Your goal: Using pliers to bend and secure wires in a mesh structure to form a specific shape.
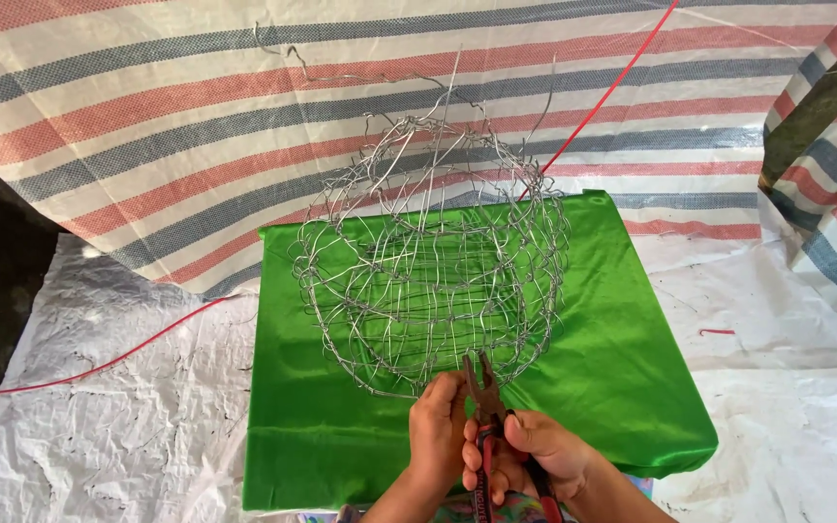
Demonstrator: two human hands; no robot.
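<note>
1. Wire-mesh basket (433,266), one, stands on one green cloth (622,358).
2. One pair of red-handled pliers (484,402) bites its near rim.
3. Two hands: right hand (535,455) grips the pliers; left hand (436,426) pinches the rim wire.
4. One red cord (612,87) trails behind.

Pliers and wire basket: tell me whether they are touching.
Touching. The head view shows the pliers, held in the right hand, with their tips meeting the near rim of the wire basket.

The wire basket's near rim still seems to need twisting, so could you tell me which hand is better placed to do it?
Probably the right hand: it grips the pliers, whose tips sit at the near rim of the wire basket. The left hand only steadies the wire beside them.
</note>
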